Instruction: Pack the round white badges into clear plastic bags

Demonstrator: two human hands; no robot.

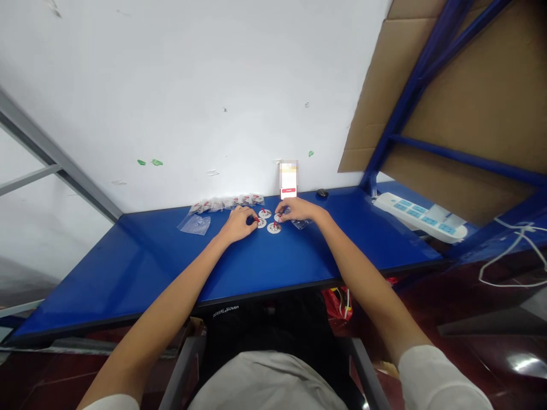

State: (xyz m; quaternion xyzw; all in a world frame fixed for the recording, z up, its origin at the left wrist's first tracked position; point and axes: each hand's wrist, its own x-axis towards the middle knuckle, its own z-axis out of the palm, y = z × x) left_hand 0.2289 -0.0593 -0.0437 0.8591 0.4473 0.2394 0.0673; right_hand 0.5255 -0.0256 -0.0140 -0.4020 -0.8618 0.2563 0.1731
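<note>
Several small round white discs with red parts on them lie in a cluster on the blue table point(171, 273). My left hand point(240, 224) is curled at the left disc point(261, 224), its thumb and fingertips closed at the red part on the disc's edge. From the other side, my right hand point(297, 209) pinches at the right disc point(278, 217), partly covering it. The far disc point(265, 213) and the near disc point(274, 228) lie between the hands, untouched. What the red parts are is too small to make out.
A row of small clear packets point(226, 202) lines the wall, with a clear plastic bag point(195, 224) in front. Another clear bag point(301, 222) lies by my right wrist. A lit phone point(288, 179) leans on the wall. A dark mouse-like object point(322, 193) and a power strip point(421, 216) are farther right.
</note>
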